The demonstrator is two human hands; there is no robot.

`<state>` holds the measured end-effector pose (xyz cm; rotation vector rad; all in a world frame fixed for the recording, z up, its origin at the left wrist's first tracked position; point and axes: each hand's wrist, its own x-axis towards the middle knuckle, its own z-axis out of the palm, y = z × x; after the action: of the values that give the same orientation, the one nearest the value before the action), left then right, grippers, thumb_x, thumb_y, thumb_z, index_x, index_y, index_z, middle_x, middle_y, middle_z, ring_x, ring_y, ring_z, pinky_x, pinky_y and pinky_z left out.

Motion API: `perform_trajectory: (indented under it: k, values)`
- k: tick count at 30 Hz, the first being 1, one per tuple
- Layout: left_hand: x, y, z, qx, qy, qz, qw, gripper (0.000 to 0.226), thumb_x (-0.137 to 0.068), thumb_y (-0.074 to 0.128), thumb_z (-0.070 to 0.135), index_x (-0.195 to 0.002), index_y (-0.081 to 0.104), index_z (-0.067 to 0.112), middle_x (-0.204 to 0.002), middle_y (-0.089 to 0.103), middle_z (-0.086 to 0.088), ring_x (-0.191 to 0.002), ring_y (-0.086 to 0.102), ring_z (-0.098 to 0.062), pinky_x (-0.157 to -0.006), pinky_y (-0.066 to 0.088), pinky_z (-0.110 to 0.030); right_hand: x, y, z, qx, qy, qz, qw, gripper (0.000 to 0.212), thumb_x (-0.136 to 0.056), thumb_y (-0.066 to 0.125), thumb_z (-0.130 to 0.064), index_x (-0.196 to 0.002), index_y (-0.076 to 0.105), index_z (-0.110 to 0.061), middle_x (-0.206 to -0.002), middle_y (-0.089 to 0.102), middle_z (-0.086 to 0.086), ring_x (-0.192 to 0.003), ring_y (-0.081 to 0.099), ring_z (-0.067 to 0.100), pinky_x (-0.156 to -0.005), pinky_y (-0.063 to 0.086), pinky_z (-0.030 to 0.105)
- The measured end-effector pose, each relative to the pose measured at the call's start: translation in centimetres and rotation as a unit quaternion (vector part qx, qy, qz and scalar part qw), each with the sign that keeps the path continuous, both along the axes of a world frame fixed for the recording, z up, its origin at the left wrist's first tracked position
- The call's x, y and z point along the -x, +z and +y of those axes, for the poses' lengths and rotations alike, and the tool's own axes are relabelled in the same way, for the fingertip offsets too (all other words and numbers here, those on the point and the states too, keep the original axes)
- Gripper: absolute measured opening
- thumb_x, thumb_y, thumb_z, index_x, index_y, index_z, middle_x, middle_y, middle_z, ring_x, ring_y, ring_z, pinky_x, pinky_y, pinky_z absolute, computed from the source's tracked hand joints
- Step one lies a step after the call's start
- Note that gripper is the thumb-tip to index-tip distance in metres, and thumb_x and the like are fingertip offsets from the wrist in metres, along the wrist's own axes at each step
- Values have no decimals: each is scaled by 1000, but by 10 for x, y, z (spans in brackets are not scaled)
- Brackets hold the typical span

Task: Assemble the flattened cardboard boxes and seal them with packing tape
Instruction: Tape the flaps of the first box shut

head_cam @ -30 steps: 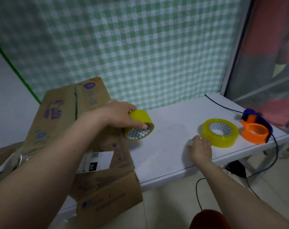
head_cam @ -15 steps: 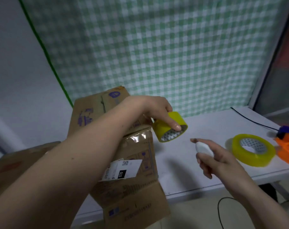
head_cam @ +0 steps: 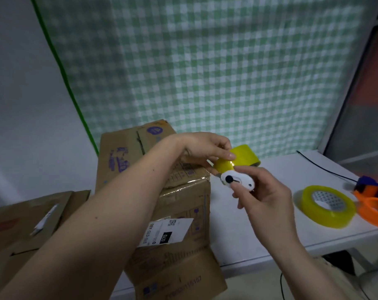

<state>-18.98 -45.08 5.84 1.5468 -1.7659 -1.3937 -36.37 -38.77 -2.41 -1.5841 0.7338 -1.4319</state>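
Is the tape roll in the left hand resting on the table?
No, the left hand holds the tape roll in the air above the table.

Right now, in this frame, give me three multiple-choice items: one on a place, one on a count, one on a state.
1. Where does the second tape roll lie?
A. on the white table, beside the orange dispenser
B. on a box
C. on the floor

2. How many yellow tape rolls show?
A. one
B. two
C. three

3. What is the right hand doing?
A. resting flat
B. hanging idle
C. holding a small white cutter

Answers:
1 A, it lies flat on the tabletop next to the dispenser.
2 B, one roll is in the left hand, one is on the table.
3 C, its fingers curl round the cutter against the held roll.
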Motion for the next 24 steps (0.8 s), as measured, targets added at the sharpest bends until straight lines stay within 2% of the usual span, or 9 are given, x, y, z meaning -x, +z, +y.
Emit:
perform_trajectory:
  k: [4,7,10,12,17,21,23,24]
  values:
    - [3,-4,1,25,-18,-3,1000,12,-96,58,16,-85,52,15,-73,60,3,-69,57,-10,-66,50,-25,-15,-2,-5,104,-88,39,990,34,-81,71,0,-98,67,-29,-92,58,2,-80,61,10,-65,51,19]
    - [4,-7,2,40,-12,23,999,10,-95,58,15,-86,52,14,-74,58,1,-67,55,-9,-59,49,-20,-23,-5,-11,143,-127,76,979,36,-80,71,2,-103,68,-26,-87,52,1,-73,56,11,-63,46,13]
    - [3,-7,3,43,-4,48,998,9,-93,59,15,-87,53,14,-69,61,5,-62,58,-6,-61,48,-21,-30,-6,-13,164,-145,110,969,33,-80,69,3,-104,70,-19,-82,46,-2,-68,51,6,-61,41,6]
    - [2,-7,3,47,-1,47,998,9,-93,60,15,-87,54,14,-74,60,2,-67,58,-9,-64,49,-23,-29,-7,-13,167,-146,143,965,30,-82,67,1,-104,71,-19,-83,44,-3,-66,49,5,-59,39,7]
    - [-3,-9,3,49,19,71,996,9,-93,60,13,-87,53,13,-95,60,-8,-88,62,-20,-79,59,-34,-2,-14,-11,106,-91,283,949,25,-85,64,-7,-101,72,-24,-80,46,-5,-65,48,8,-56,33,10]
    - [-5,-10,4,51,69,129,988,11,-93,59,10,-86,51,12,-101,58,-11,-97,62,-26,-78,60,-37,17,-32,-19,22,-94,217,971,25,-81,70,-6,-90,71,-30,-78,55,4,-69,55,10,-61,40,13]
    - [0,-6,8,68,91,127,985,11,-93,61,11,-86,52,12,-101,58,-11,-96,63,-26,-76,60,-38,26,-41,-29,-54,-81,171,980,26,-82,69,-5,-89,71,-30,-79,61,9,-64,59,14,-62,48,25]
    - [7,-2,11,86,104,124,983,12,-92,62,11,-85,52,12,-100,58,-11,-94,63,-26,-75,61,-38,31,-48,-35,-93,-77,152,981,27,-84,66,-2,-89,70,-29,-78,63,11,-60,60,14,-59,50,26]
